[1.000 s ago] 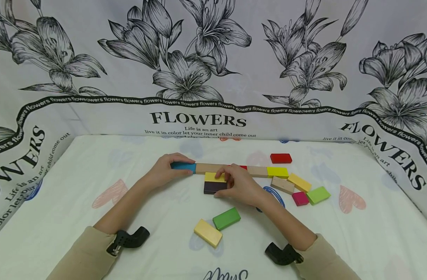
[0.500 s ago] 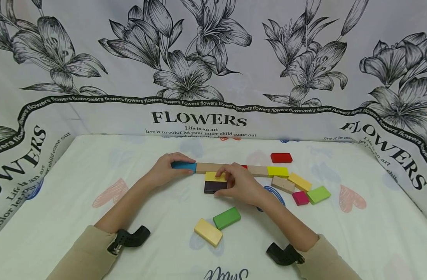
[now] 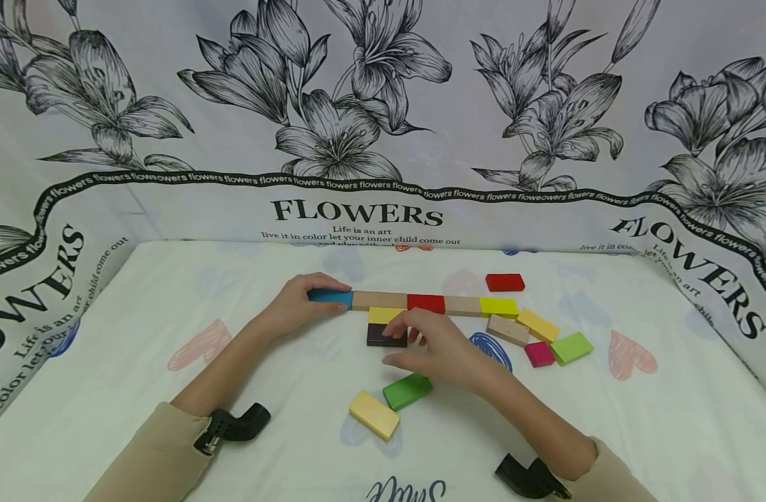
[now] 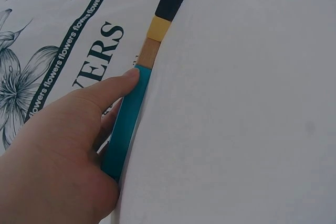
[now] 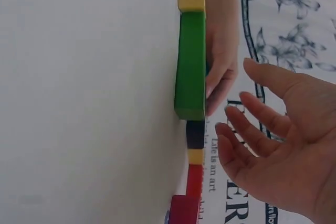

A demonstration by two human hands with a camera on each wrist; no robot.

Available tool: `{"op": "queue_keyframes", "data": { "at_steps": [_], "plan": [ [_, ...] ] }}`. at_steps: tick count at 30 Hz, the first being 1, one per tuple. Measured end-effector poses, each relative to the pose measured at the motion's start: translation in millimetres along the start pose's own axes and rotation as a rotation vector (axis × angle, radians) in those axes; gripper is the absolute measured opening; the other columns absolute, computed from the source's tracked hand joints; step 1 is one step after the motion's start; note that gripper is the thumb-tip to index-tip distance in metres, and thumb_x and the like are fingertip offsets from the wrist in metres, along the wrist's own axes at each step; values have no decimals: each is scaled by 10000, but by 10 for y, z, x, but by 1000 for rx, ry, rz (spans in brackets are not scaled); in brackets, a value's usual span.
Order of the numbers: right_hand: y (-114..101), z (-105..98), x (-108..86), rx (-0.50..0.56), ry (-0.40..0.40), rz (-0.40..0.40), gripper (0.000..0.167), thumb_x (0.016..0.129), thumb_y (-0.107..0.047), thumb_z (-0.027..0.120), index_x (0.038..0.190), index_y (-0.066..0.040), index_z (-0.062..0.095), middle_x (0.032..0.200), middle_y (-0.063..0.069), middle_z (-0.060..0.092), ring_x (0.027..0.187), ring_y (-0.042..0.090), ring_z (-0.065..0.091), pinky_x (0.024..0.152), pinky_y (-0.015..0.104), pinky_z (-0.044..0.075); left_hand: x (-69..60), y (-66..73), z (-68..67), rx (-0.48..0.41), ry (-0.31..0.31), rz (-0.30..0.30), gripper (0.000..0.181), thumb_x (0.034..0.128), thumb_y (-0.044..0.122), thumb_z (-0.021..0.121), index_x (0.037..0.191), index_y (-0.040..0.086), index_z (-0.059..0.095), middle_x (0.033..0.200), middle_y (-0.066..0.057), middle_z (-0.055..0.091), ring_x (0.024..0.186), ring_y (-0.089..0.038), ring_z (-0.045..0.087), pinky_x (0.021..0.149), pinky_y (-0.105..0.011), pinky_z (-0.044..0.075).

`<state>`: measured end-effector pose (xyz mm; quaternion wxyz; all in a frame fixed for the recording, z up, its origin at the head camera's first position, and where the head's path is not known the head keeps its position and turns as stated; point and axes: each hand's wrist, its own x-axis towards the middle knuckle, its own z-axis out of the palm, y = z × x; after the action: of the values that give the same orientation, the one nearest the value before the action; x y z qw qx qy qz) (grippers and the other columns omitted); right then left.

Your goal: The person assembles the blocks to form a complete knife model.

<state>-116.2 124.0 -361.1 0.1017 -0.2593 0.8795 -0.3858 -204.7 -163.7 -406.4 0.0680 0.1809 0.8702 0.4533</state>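
My left hand point(image 3: 293, 307) grips a blue block point(image 3: 334, 298) at the left end of a straight row, thumb along the near side and fingers behind. To its right run a plain wooden block point(image 3: 379, 301), a red block point(image 3: 426, 303), another wooden block point(image 3: 461, 306) and a yellow block point(image 3: 499, 307). In front of the row lie a narrow yellow block point(image 3: 383, 315) and a black block point(image 3: 385, 336), touching each other. My right hand point(image 3: 445, 351) hovers just right of these two, thumb and fingers spread apart with nothing between them, as the right wrist view also shows.
Nearer to me lie a green block point(image 3: 408, 392) and a pale yellow block point(image 3: 374, 415). On the right are a loose wooden block point(image 3: 508, 331), an orange-yellow block point(image 3: 537, 326), a crimson block point(image 3: 539, 355) and a lime block point(image 3: 572, 348). A red block point(image 3: 504, 282) lies behind the row.
My right hand has let go of the black and yellow blocks and drawn back toward me, uncovering the red block in the row. The left hand stays on the blue block.
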Motion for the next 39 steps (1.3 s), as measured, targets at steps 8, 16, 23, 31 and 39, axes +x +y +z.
{"op": "queue_keyframes", "data": {
  "at_steps": [8, 16, 23, 31, 39],
  "plan": [
    [-58, 113, -102, 87, -131, -48, 313, 939, -249, 826, 1205, -123, 720, 1136, -28, 734, 1065, 145, 655, 952, 285, 559, 0, 5, 10, -7, 4, -9, 368, 925, 221, 823, 1276, 124, 776, 1364, -114, 688, 1329, -356, 554, 1150, -573, 390],
    [-81, 194, -126, 171, -253, 3, 305, 939, -227, 827, 1219, -159, 726, 1028, -98, 741, 995, 59, 657, 934, 241, 542, -17, 6, -7, -17, 6, -11, 366, 919, 216, 827, 1271, 127, 779, 1360, -108, 690, 1322, -345, 560, 1141, -555, 394],
    [-46, 206, -139, 199, -308, -20, 276, 917, -190, 846, 1166, -150, 734, 962, -105, 726, 941, 51, 653, 884, 214, 536, -19, -1, -20, -9, 4, -5, 377, 918, 237, 830, 1280, 146, 777, 1358, -89, 694, 1310, -325, 567, 1111, -521, 411],
    [-47, 202, -167, 71, -376, -30, 491, 845, -308, 914, 1245, -215, 645, 917, -145, 635, 861, 23, 548, 773, 200, 479, -9, -15, -21, -7, 5, -2, 384, 916, 259, 833, 1282, 155, 777, 1352, -84, 699, 1304, -322, 567, 1099, -519, 411],
    [-94, 236, -170, 52, -380, 24, 556, 810, -283, 941, 1278, -234, 646, 882, -125, 607, 833, 28, 538, 739, 191, 466, -6, -17, -18, 10, 3, -12, 385, 924, 276, 827, 1288, 164, 774, 1367, -83, 689, 1323, -330, 552, 1119, -557, 408]
  ]
}}
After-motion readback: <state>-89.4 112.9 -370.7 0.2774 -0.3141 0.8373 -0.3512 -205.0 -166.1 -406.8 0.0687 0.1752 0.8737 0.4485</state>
